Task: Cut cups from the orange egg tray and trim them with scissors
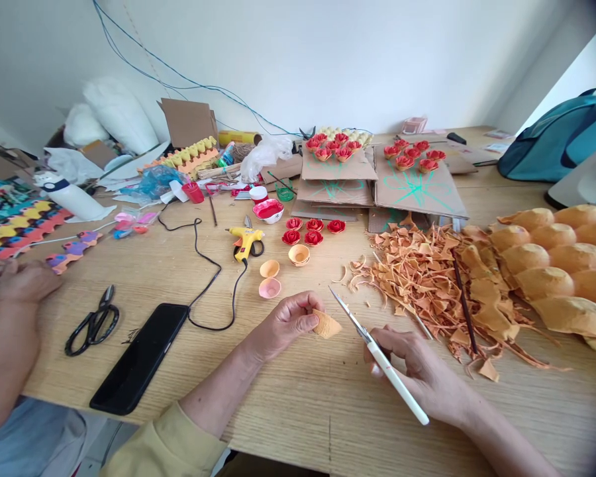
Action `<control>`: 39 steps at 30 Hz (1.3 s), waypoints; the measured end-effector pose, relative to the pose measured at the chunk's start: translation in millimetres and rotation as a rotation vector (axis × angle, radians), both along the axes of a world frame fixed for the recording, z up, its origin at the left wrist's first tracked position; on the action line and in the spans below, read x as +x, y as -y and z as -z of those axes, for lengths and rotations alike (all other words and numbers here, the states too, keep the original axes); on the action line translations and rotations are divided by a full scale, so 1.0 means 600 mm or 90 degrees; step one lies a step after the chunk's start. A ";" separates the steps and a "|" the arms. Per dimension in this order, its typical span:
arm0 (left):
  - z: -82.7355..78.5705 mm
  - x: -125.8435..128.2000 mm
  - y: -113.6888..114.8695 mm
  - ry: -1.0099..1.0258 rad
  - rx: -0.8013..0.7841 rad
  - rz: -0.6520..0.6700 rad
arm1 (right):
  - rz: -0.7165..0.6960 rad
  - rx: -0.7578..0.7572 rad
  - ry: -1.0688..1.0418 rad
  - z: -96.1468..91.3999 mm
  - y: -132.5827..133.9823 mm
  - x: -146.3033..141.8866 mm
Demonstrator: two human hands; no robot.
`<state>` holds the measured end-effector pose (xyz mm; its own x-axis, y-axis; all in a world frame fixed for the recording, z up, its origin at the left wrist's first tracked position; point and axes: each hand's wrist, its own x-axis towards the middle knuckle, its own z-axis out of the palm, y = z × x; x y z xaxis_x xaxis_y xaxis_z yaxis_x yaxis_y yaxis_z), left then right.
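Observation:
Between the thumb and fingers of my left hand (291, 324) is a small piece of orange egg carton (327, 325). My right hand (417, 364) grips white-handled scissors (390, 377), whose metal blades point up and left, a short way right of the piece and apart from it. Fingers hide part of the handles. Ahead of my left hand stand a pink carton cup (269, 287) and orange cups (298, 255). Several red paper-pulp roses (314, 237) sit behind them. A heap of orange carton scraps (417, 271) lies beyond my right hand.
Orange egg trays (556, 255) stand at the right. A yellow glue gun (247, 240) with a black cord, black scissors (93, 324) and a phone (139, 361) lie left. More roses rest on cardboard (420, 189). Another person's hand (30, 281) is at far left.

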<state>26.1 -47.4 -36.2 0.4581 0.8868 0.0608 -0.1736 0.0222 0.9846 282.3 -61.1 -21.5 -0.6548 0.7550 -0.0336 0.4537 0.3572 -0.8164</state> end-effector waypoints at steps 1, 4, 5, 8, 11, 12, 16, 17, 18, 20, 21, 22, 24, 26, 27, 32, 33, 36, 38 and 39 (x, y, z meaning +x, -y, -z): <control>-0.001 0.001 0.000 -0.021 0.041 -0.021 | 0.017 -0.015 -0.009 -0.001 -0.001 -0.001; -0.006 0.006 0.000 -0.171 0.216 -0.112 | 0.054 -0.099 -0.068 -0.004 -0.003 -0.002; -0.006 0.008 0.000 -0.242 0.272 -0.143 | 0.053 -0.141 -0.098 -0.005 -0.004 -0.002; -0.004 0.011 0.000 -0.420 0.361 -0.200 | 0.032 -0.259 -0.175 -0.005 -0.004 0.000; 0.006 0.011 -0.001 -0.490 0.359 -0.211 | 0.025 -0.332 -0.211 0.000 -0.004 0.002; 0.009 0.011 -0.002 -0.502 0.354 -0.210 | 0.032 -0.346 -0.220 0.002 -0.004 0.003; 0.018 0.009 -0.004 -0.531 0.342 -0.210 | 0.064 -0.373 -0.266 0.005 -0.006 0.004; 0.018 0.009 -0.004 -0.538 0.339 -0.212 | 0.060 -0.382 -0.286 0.006 -0.006 0.004; 0.018 0.010 -0.004 -0.543 0.339 -0.215 | 0.050 -0.391 -0.305 0.006 -0.007 0.005; 0.016 0.010 -0.003 -0.546 0.343 -0.220 | 0.030 -0.405 -0.333 0.009 -0.007 0.006; 0.014 0.011 -0.003 -0.542 0.347 -0.224 | 0.020 -0.411 -0.338 0.010 -0.007 0.007; 0.011 0.011 -0.003 -0.535 0.352 -0.229 | 0.014 -0.414 -0.339 0.012 -0.006 0.008; 0.004 0.012 -0.002 -0.509 0.366 -0.253 | 0.010 -0.419 -0.339 0.015 -0.006 0.009; -0.005 0.013 0.000 -0.463 0.371 -0.281 | 0.013 -0.421 -0.346 0.015 -0.004 0.010; -0.009 0.013 0.002 -0.430 0.360 -0.290 | 0.016 -0.425 -0.349 0.014 -0.003 0.009; -0.015 0.025 0.013 -0.109 0.111 -0.132 | -0.034 -0.488 -0.319 0.002 0.007 0.000; -0.013 0.028 0.015 -0.046 0.061 -0.074 | -0.046 -0.505 -0.302 0.001 0.009 -0.003; -0.005 0.037 0.021 0.029 -0.004 0.058 | -0.051 -0.536 -0.287 0.001 0.013 -0.011; -0.001 0.043 0.026 -0.012 0.032 0.088 | -0.016 -0.510 -0.345 0.004 0.012 -0.012; 0.000 0.045 0.029 -0.063 0.081 0.090 | 0.009 -0.487 -0.381 0.006 0.010 -0.011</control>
